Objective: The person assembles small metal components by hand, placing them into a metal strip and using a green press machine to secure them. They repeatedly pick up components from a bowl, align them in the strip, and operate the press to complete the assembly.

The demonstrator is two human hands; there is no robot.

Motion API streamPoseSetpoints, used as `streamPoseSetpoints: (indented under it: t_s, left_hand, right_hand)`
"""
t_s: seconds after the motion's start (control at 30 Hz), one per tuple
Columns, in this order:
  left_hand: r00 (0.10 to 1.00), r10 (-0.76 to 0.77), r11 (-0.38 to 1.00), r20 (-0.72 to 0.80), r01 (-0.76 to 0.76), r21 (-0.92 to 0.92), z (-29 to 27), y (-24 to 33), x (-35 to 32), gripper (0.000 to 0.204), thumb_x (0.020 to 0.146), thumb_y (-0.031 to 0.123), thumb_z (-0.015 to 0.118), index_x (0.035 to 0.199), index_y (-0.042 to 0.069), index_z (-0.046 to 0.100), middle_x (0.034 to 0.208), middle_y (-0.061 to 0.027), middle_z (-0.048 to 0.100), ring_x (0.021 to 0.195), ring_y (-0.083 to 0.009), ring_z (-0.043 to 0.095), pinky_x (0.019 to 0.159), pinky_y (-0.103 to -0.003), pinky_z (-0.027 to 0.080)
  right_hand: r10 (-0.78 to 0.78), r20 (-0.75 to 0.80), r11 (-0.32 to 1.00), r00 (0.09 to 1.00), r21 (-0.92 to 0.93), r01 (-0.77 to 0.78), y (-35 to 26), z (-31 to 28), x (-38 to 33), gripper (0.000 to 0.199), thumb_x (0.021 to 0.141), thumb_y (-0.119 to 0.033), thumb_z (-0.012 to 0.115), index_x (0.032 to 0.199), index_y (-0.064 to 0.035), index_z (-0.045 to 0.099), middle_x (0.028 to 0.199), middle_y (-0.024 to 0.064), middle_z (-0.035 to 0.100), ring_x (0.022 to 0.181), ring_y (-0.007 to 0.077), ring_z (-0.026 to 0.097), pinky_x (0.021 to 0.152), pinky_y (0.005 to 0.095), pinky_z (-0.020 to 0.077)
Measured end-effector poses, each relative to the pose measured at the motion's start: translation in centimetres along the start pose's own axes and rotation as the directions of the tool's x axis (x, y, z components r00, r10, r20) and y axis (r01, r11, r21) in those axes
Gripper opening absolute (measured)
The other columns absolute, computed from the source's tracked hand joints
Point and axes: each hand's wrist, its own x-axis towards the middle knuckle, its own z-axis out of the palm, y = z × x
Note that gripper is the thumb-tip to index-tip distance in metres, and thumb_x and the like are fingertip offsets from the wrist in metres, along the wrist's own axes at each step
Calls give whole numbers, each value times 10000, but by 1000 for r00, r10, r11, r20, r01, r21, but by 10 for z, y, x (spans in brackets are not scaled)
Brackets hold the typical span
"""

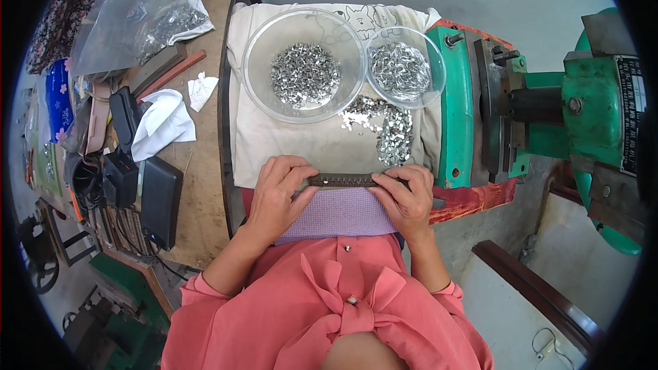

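Note:
My left hand (281, 183) and my right hand (407, 199) pinch the two ends of a narrow dark bar (343, 181), held level over my lap at the near edge of the cloth. A row of small marks or slots runs along the bar, with a bright speck near its left end; finer detail is too small to tell. Just beyond it, small flat silvery metal pieces (394, 138) lie loose in a pile. A large clear plastic tub (250, 72) holds many small metal parts. To its right, a smaller clear tub (439, 85) contains shiny, longer-looking metal pieces.
A beige cloth (274, 144) lies under the tubs. A green machine (456, 109) stands close on the right. The wooden table (205, 199) on the left bears a black case (161, 202), white tissue (164, 123) and a clear plastic bag (123, 27). Purple fabric (336, 216) covers my lap.

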Motion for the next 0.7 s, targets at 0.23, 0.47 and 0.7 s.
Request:
streamPoseSetpoints:
  t_s: [0.23, 0.47, 0.7]
  left_hand:
    - [1000, 5, 998, 25, -6, 62, -2, 3, -5, 348, 692, 51, 816, 1016, 57, 689, 1029, -92, 635, 958, -303, 582, 853, -394, 455]
    - [1000, -9, 999, 13, 8, 38, -5, 8, -1, 317, 697, 52, 814, 985, 63, 682, 1009, -87, 649, 951, -294, 591, 840, -394, 454]
    - [988, 151, 987, -36, -149, 61, 6, 8, -1, 245, 707, 53, 809, 903, 80, 663, 937, -52, 653, 850, -262, 613, 757, -382, 446]
  right_hand:
    - [30, 19, 1000, 999, 7, -30, -3, -1, -7, 333, 669, -152, 865, 986, -156, 763, 968, -7, 633, 940, 233, 584, 824, 372, 435]
    - [37, 5, 999, 999, 1, -37, -3, -1, -8, 331, 655, -150, 870, 970, -155, 767, 964, -2, 633, 943, 236, 581, 824, 371, 447]
    - [33, 15, 999, 999, -12, -33, -3, -2, -8, 342, 632, -139, 879, 958, -149, 775, 963, 2, 635, 948, 245, 577, 826, 366, 469]
